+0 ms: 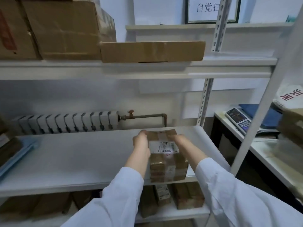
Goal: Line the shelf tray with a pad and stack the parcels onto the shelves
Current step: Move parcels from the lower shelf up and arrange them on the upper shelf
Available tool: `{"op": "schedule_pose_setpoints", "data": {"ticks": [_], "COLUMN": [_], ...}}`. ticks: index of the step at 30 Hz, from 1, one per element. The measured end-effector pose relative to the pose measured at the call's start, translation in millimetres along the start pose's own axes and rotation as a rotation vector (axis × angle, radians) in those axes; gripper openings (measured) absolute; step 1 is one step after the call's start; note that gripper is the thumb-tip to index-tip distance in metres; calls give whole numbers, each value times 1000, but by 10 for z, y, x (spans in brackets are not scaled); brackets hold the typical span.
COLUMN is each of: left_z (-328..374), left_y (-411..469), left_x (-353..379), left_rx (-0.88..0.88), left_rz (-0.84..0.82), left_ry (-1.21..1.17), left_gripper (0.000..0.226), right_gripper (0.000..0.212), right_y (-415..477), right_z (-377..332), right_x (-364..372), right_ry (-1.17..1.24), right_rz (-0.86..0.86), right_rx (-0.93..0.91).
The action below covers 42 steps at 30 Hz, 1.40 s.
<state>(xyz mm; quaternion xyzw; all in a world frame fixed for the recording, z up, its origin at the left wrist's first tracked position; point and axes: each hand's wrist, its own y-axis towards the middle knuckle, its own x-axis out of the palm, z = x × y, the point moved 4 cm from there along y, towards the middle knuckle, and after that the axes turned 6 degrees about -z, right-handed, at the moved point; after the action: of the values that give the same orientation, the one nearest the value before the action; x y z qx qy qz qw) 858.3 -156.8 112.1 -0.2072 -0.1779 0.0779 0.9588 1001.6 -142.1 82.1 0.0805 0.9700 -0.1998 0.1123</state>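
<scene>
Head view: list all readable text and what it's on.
"自觉扫": on the framed sign on the wall; the rest is cut off.
The label on the held parcel: barcode, print too small.
Red characters on white item, right: turned, unsure.
Red print on top-left carton: blurred.
Face of keypad device: unreadable.

head-worn view, looking forward and down, close over middle shelf (82, 161)
</scene>
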Motion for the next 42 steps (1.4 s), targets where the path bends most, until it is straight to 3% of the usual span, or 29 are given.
{"op": "schedule_pose_setpoints", "data": {"ticks": [3,5,8,10,14,17,22,26,29,32,37,42], "left_z": [-136,-187,-325,-445,-678,-698,-418,-249,-178,-61,159,274], "left_y": [-28,-49,-29,16,260,407,452,447,482,429,398,391], "left_x": [4,9,15,-39,-151,-173,-140,-217,-327,-450,-797,-1084], "left_rx": [-94,-136,-217,-299,-340,-277,-118,-42,46,132,216,143], "left_rz": [18,-21,-139,-186,-211,-242,-199,-159,-91,-32,22,-58], "left_ry": [89,133,105,92,194,315,318,321,279,247,143,-10], "left_gripper": [14,29,24,43,37,31,42,56,44,33,42,48], "right_gripper": [59,51,47,49,44,46,25,36,37,20,52,82], "right_y": [515,469,207,133,61,94,75,-49,-133,-232,-326,-487], "right_z": [390,407,350,386,449,426,249,84,-57,-192,-422,-569], "right_x": [-79,-84,-90,-105,-126,-130,-132,-54,-11,56,131,211], "right_ry": [-48,-39,9,1,-2,8,-69,16,61,104,239,184], "right_rz": [-15,-19,-29,-34,-25,-2,4,-30,-15,22,96,206], "right_rx": [78,106,158,191,210,226,203,165,80,4,-131,-214]}}
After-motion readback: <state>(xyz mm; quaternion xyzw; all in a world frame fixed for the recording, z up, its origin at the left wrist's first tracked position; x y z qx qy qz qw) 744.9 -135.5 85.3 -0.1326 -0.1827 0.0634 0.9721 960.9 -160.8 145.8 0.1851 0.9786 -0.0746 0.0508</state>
